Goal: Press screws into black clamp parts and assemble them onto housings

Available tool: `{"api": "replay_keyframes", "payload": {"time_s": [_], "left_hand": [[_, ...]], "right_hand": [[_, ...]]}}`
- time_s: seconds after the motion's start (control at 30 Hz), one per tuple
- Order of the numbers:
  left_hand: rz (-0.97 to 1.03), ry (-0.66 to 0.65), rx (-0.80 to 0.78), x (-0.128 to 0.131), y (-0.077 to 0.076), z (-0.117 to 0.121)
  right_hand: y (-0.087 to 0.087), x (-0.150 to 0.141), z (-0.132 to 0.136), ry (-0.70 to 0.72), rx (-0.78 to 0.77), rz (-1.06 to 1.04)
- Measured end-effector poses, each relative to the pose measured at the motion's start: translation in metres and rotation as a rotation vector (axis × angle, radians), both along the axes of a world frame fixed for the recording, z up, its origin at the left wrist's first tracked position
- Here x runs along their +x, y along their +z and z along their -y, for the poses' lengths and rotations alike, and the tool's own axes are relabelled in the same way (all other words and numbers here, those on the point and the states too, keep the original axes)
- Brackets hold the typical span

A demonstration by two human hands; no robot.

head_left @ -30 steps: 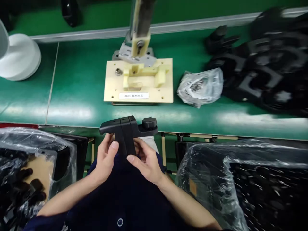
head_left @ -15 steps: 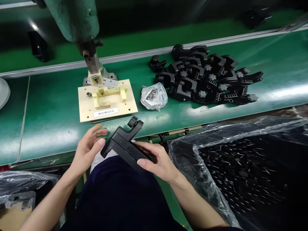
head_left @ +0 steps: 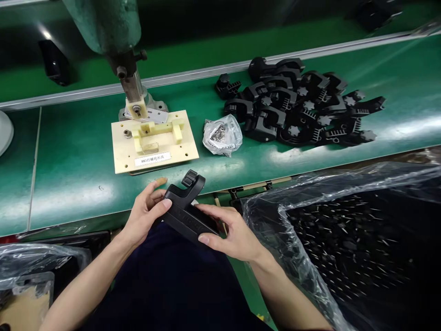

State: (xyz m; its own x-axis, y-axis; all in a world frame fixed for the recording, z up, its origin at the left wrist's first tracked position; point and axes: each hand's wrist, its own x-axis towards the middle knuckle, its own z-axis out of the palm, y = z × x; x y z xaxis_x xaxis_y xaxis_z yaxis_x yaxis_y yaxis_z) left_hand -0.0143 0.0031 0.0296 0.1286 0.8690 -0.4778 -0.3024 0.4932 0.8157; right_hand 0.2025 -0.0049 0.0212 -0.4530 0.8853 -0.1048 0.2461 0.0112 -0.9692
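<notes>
Plastic bag (head_left: 233, 136) (metal bits (head_left: 218, 134) inside) beside fixture (head_left: 188, 140), beyond held part (head_left: 186, 217).

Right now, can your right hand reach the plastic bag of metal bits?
Probably, if freed: the right hand holds the black knobbed bracket, but nothing visible stands between that hand and the plastic bag.

Hands (head_left: 237, 232) — holding black bracket (head_left: 182, 214).
</notes>
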Motion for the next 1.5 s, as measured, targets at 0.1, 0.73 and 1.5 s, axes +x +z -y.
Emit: {"api": "replay_keyframes", "payload": {"time_s": [0.1,0.73,1.5], "left_hand": [[-0.008,0.030,-0.018,0.000,-0.001,0.000],[-0.090,0.066,0.125,-0.002,-0.001,0.010],[-1.525,0.299,0.617,-0.134,-0.099,0.001]], "right_hand": [[0.001,-0.002,0.000,0.003,-0.015,-0.003],[0.008,-0.008,0.006,-0.159,-0.243,-0.093],[0.061,0.018,-0.270,-0.684,-0.319,-0.220]]}}
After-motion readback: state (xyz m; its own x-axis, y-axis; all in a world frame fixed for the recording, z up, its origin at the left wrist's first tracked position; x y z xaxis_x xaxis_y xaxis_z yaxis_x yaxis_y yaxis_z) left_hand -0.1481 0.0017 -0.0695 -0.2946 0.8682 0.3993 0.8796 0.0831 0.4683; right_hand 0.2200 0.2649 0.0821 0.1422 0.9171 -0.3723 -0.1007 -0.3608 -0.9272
